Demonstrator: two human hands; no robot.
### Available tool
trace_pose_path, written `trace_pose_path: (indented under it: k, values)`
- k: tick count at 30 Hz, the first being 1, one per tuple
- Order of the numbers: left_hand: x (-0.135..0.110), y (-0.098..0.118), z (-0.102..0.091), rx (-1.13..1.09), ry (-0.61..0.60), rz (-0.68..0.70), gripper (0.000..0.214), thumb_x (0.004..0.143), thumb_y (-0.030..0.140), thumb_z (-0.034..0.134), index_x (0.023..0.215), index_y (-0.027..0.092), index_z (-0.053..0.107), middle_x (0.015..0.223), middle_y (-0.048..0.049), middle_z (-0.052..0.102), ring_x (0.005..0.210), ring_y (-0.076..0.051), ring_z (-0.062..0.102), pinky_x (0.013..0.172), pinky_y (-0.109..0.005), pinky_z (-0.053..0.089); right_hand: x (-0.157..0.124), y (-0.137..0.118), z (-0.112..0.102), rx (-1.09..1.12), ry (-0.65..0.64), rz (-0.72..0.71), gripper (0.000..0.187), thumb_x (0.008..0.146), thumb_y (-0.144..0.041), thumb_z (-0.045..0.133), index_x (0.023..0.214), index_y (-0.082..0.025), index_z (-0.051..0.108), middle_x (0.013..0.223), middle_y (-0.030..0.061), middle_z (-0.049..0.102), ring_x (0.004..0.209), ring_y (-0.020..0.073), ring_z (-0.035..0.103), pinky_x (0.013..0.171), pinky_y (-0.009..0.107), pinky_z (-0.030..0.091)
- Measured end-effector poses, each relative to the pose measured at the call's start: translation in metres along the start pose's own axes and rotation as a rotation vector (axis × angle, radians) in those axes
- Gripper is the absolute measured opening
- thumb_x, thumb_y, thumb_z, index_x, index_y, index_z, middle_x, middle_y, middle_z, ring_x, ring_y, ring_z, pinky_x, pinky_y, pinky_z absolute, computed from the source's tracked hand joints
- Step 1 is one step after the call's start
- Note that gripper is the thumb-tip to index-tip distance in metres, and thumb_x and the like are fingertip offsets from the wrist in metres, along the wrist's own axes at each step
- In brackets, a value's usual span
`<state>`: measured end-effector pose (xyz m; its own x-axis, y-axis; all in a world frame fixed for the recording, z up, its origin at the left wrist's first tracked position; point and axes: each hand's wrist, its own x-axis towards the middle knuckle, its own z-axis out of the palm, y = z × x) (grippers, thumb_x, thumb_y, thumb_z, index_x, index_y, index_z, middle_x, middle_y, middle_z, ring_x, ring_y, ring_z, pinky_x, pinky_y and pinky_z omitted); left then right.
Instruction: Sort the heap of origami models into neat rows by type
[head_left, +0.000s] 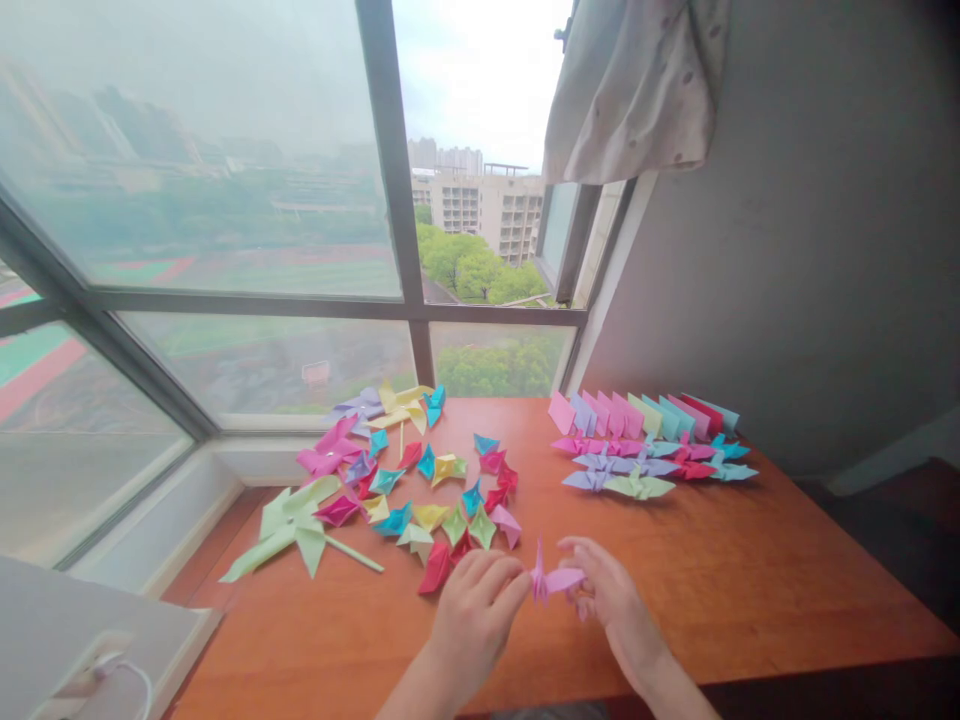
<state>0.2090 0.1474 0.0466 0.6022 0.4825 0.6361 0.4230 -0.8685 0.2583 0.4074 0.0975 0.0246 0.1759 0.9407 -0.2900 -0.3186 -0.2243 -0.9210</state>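
Observation:
A pink paper crane (543, 580) is up off the tabletop between my two hands, its pointed neck upright and a wing out to the right. My left hand (481, 608) is closed, pinching the crane's left side between thumb and fingers. Beside the right wing is my right hand (611, 606), its fingers apart and curved round the wing tip; whether they touch it I cannot tell. Just beyond my left hand lie a red folded paper boat (435, 568) and a white-green one (416, 541).
Several colourful paper boats (431, 516) curve across the wooden table (735, 590). Pinwheels, one pale green (292, 522), lie at left. Rows of finished cranes (640, 485) and folded cards (600, 412) are at back right. Windows (480, 310) border the far side.

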Motion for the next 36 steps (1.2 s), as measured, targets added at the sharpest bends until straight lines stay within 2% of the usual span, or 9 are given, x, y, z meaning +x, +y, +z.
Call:
trace_pose_path:
  k: [4, 7, 10, 12, 17, 20, 24, 30, 36]
  values:
    - [-0.012, 0.008, 0.0, -0.047, -0.018, 0.037, 0.019, 0.094, 0.012, 0.047, 0.098, 0.019, 0.065, 0.088, -0.0061, 0.071, 0.079, -0.02, 0.061, 0.074, -0.034, 0.048, 0.001, 0.008, 0.0, -0.132, -0.008, -0.043, 0.045, 0.068, -0.052, 0.078, 0.092, -0.017, 0.065, 0.064, -0.0009, 0.059, 0.05, 0.0095, 0.047, 0.044, 0.02, 0.034]
    - [-0.021, 0.011, -0.005, -0.122, -0.076, -0.02, 0.032, 0.086, 0.006, 0.049, 0.11, 0.021, 0.064, 0.11, -0.0101, 0.069, 0.102, -0.025, 0.061, 0.089, -0.041, 0.049, 0.001, 0.011, -0.001, -0.195, 0.01, -0.075, 0.041, 0.066, -0.05, 0.078, 0.087, -0.017, 0.066, 0.071, 0.0026, 0.063, 0.055, 0.0123, 0.052, 0.046, 0.022, 0.038]
    - [-0.03, 0.015, -0.007, -0.293, -0.105, -0.176, 0.051, 0.082, 0.009, 0.05, 0.131, 0.022, 0.054, 0.138, -0.0138, 0.054, 0.128, -0.03, 0.048, 0.103, -0.048, 0.043, 0.0, 0.009, -0.002, -0.267, 0.044, -0.141, 0.035, 0.069, -0.047, 0.077, 0.085, -0.017, 0.067, 0.08, 0.006, 0.068, 0.071, 0.0182, 0.061, 0.06, 0.026, 0.048]
    - [-0.036, 0.018, -0.006, -0.424, -0.074, -0.341, 0.054, 0.085, 0.015, 0.05, 0.138, 0.023, 0.048, 0.143, -0.0139, 0.049, 0.131, -0.03, 0.046, 0.105, -0.047, 0.043, -0.001, 0.008, -0.002, -0.295, 0.048, -0.172, 0.033, 0.071, -0.046, 0.076, 0.085, -0.017, 0.068, 0.084, 0.0072, 0.069, 0.079, 0.0212, 0.064, 0.069, 0.029, 0.051]
    - [-0.035, 0.019, 0.0, -0.657, -0.095, -0.73, 0.041, 0.087, 0.024, 0.057, 0.128, 0.022, 0.055, 0.125, -0.0117, 0.063, 0.112, -0.026, 0.06, 0.095, -0.037, 0.048, -0.004, 0.007, 0.001, -0.284, 0.023, -0.174, 0.033, 0.072, -0.047, 0.075, 0.085, -0.017, 0.068, 0.085, 0.0077, 0.069, 0.081, 0.0228, 0.066, 0.074, 0.031, 0.053]
    - [-0.032, 0.016, 0.006, -0.801, -0.187, -0.85, 0.023, 0.086, 0.029, 0.058, 0.104, 0.017, 0.066, 0.099, -0.0083, 0.07, 0.089, -0.023, 0.064, 0.078, -0.03, 0.05, -0.005, 0.005, 0.004, -0.26, 0.005, -0.159, 0.033, 0.071, -0.047, 0.075, 0.085, -0.018, 0.068, 0.083, 0.007, 0.069, 0.078, 0.0219, 0.066, 0.071, 0.031, 0.053]
    - [-0.031, 0.015, 0.013, -0.966, -0.254, -0.919, 0.03, 0.084, 0.042, 0.06, 0.079, 0.013, 0.064, 0.069, -0.0009, 0.058, 0.064, -0.016, 0.053, 0.06, -0.023, 0.041, -0.006, 0.001, 0.005, -0.267, -0.019, -0.156, 0.031, 0.07, -0.044, 0.076, 0.085, -0.018, 0.068, 0.084, 0.0067, 0.07, 0.079, 0.0214, 0.066, 0.072, 0.03, 0.053]
    - [-0.029, 0.015, 0.012, -1.014, -0.223, -0.922, 0.04, 0.081, 0.054, 0.061, 0.074, 0.014, 0.061, 0.066, 0.0017, 0.05, 0.063, -0.013, 0.044, 0.058, -0.023, 0.033, -0.01, -0.008, 0.007, -0.372, -0.122, -0.122, 0.022, 0.07, -0.032, 0.075, 0.087, -0.019, 0.071, 0.085, 0.005, 0.07, 0.079, 0.0207, 0.065, 0.073, 0.029, 0.052]
    - [-0.029, 0.012, 0.012, -1.093, -0.191, -0.939, 0.044, 0.076, 0.057, 0.067, 0.068, 0.014, 0.06, 0.062, 0.0021, 0.05, 0.061, -0.013, 0.043, 0.058, -0.023, 0.031, -0.01, -0.003, 0.009, -0.251, -0.114, -0.067, 0.027, 0.068, -0.04, 0.078, 0.082, -0.018, 0.07, 0.075, 0.0031, 0.068, 0.069, 0.0175, 0.061, 0.064, 0.026, 0.048]
